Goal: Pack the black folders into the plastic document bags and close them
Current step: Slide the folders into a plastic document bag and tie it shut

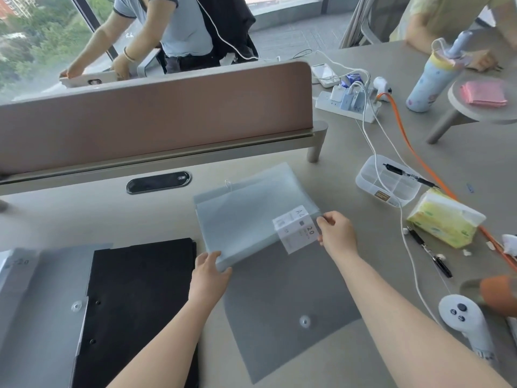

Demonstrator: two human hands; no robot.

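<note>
A translucent plastic document bag (251, 217) lies in front of me with its flap (288, 303) spread open toward me, a snap button on the flap. My left hand (208, 271) grips the bag's near left corner. My right hand (337, 233) pinches its right edge beside a white label marked "20". A black folder (140, 298) lies to the left on the table, resting over another grey document bag (47, 303) whose snap shows near the folder's edge.
A brown desk divider (156, 113) runs across the back. To the right lie a clear organiser tray (389, 180), a tissue pack (444, 219), pens, cables, a power strip (347, 103) and a white controller (461, 317). Other people stand beyond the divider.
</note>
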